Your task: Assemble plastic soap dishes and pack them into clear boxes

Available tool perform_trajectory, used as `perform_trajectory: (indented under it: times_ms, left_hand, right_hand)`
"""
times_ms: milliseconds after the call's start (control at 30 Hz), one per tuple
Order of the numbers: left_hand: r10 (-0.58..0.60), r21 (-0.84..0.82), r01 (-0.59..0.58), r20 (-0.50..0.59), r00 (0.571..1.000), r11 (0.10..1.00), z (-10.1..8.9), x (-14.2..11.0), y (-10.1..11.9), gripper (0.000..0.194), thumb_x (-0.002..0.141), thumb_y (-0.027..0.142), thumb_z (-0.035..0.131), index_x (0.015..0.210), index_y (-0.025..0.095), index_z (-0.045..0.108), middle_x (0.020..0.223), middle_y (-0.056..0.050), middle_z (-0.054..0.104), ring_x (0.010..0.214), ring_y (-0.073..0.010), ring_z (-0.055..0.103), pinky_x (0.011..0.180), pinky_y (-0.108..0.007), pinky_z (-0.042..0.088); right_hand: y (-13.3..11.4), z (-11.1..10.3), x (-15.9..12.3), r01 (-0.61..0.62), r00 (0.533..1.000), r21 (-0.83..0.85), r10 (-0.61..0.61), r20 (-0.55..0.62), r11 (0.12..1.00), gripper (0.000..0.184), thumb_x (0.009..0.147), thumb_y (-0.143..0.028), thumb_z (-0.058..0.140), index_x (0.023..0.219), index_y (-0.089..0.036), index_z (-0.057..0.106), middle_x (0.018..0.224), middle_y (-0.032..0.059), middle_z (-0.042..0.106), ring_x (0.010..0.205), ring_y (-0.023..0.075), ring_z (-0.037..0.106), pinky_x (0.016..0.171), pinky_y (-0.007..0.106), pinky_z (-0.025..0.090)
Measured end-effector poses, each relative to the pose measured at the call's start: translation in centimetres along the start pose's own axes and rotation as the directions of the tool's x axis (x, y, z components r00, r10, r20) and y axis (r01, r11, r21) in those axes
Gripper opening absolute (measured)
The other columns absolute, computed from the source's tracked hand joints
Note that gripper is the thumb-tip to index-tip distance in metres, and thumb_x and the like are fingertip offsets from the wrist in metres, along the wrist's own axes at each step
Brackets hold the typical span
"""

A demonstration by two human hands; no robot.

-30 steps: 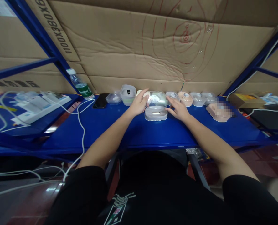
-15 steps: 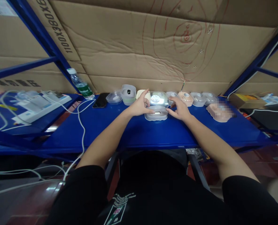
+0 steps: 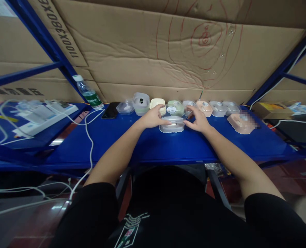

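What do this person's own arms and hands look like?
The left hand and right hand are bare, without gloves. No watch shows on the uncovered forearms. Short black sleeves belong to a black shirt with a partly white print.

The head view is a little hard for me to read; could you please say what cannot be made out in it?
Head view, yellow container: partly hidden by the left hand.
Head view, front pink container: right part hidden by pixelation.
Head view, white sticker near the left hand: print too small to read.
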State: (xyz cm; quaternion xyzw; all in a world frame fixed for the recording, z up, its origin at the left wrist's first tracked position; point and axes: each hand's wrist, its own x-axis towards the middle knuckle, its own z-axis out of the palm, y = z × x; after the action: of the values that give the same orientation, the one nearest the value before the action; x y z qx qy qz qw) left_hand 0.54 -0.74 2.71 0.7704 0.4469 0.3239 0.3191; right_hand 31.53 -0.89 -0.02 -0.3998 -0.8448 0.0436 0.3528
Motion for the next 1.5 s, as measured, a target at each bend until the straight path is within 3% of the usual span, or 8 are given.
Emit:
perform_trajectory:
  times_ms: [233,400,567,633,867,1067,1300,1500]
  left_hand:
    - [-0.013,0.163,0.019,-0.039,0.999,0.986,0.2,0.3,-1.1,0.098,0.056,0.043,0.100,0.144,0.016,0.067,0.084,-0.009,0.074,0.089,-0.0347,0.075,0.080,-0.041,0.053]
    - [-0.112,0.249,0.106,0.009,0.994,0.963,0.3,0.2,-0.5,0.106,0.053,0.054,0.099,0.144,0.011,0.066,0.094,-0.015,0.078,0.104,-0.0419,0.075,0.086,-0.043,0.053]
    - [-0.156,0.424,0.092,0.119,0.981,0.901,0.1,0.0,0.1,0.117,0.063,0.074,0.088,0.155,0.010,0.057,0.139,-0.023,0.073,0.128,-0.0432,0.069,0.100,-0.044,0.052]
    - [-0.166,0.471,0.073,0.158,0.973,0.879,0.1,0.0,0.1,0.118,0.065,0.080,0.084,0.156,0.010,0.056,0.147,-0.024,0.068,0.131,-0.0427,0.067,0.102,-0.044,0.052]
    - [-0.184,0.474,0.052,0.236,0.954,0.879,0.2,0.1,0.2,0.105,0.066,0.078,0.084,0.146,0.012,0.065,0.137,-0.022,0.074,0.121,-0.0399,0.070,0.095,-0.043,0.052]
    - [-0.137,0.445,0.004,0.268,0.953,0.896,-0.1,0.4,-1.1,0.107,0.060,0.073,0.092,0.143,0.013,0.065,0.128,-0.018,0.077,0.112,-0.0359,0.072,0.090,-0.039,0.052]
    - [-0.003,0.266,-0.077,0.289,0.957,0.961,0.0,1.2,-3.5,0.082,0.059,0.058,0.099,0.122,0.013,0.072,0.093,-0.008,0.078,0.093,-0.0291,0.072,0.081,-0.037,0.051]
    - [-0.008,0.097,-0.021,0.288,0.958,0.995,0.5,1.6,-4.9,0.082,0.053,0.047,0.103,0.120,0.012,0.070,0.087,-0.005,0.075,0.085,-0.0251,0.071,0.076,-0.035,0.052]
  right_hand:
    - [1.2,0.5,0.1,-0.011,0.993,-0.031,0.014,0.121,0.999,0.089,0.088,-0.075,0.070,0.157,-0.020,0.059,0.124,0.0161,0.078,0.084,0.0290,0.074,0.087,0.051,0.064]
    - [1.4,0.6,0.0,0.002,0.990,-0.019,0.001,0.139,1.000,0.089,0.088,-0.077,0.072,0.155,-0.019,0.062,0.121,0.0161,0.080,0.084,0.0289,0.075,0.085,0.051,0.064]
    - [1.6,0.7,0.0,0.007,0.987,0.020,-0.011,0.163,1.000,0.087,0.085,-0.077,0.076,0.150,-0.020,0.067,0.120,0.0151,0.081,0.082,0.0283,0.076,0.084,0.050,0.064]
    - [1.8,0.8,0.1,0.008,0.985,0.035,-0.014,0.175,0.999,0.087,0.083,-0.077,0.077,0.148,-0.019,0.069,0.119,0.0151,0.082,0.080,0.0276,0.075,0.082,0.049,0.064]
    - [2.1,0.8,0.1,0.008,0.981,0.057,-0.019,0.193,0.998,0.087,0.081,-0.076,0.081,0.145,-0.017,0.071,0.120,0.0157,0.081,0.080,0.0262,0.074,0.085,0.049,0.063]
    - [2.2,0.9,0.1,0.003,0.978,0.059,-0.015,0.206,0.998,0.088,0.079,-0.076,0.083,0.145,-0.018,0.070,0.126,0.0166,0.079,0.084,0.0273,0.075,0.086,0.048,0.063]
    - [2.0,0.9,0.2,0.022,0.973,0.048,-0.033,0.229,0.999,0.091,0.083,-0.077,0.079,0.152,-0.019,0.066,0.115,0.0148,0.081,0.084,0.0282,0.075,0.084,0.048,0.062]
    - [1.9,0.9,0.1,0.008,0.972,0.080,-0.026,0.232,0.997,0.091,0.083,-0.076,0.080,0.152,-0.018,0.066,0.114,0.0151,0.081,0.084,0.0284,0.075,0.085,0.049,0.062]
